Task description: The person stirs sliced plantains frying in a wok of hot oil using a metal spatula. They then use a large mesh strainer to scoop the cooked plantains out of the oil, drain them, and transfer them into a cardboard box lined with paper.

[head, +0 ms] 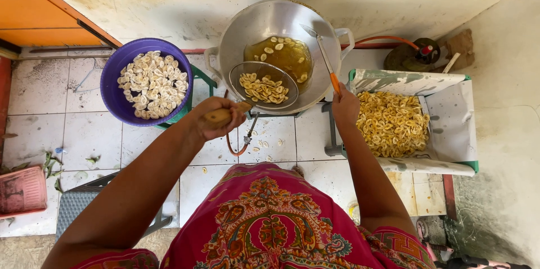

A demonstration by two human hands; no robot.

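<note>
Chips [263, 88] are draining in the skimmer [264, 84] gripped by the left hand [216, 117], right hand [345, 106] gripping a spatula [323, 55]; several are frying in the wok [270, 24].

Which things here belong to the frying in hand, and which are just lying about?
In use: left hand holding the wire skimmer of fried slices; right hand holding the orange-handled spatula; wok of oil; purple basin of raw slices; paper-lined tray of fried chips.

Lying about: pink basket; grey stool; gas cylinder.

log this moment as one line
left hand: grips skimmer of slices over wok | right hand: grips spatula | fried chips tray right
</note>
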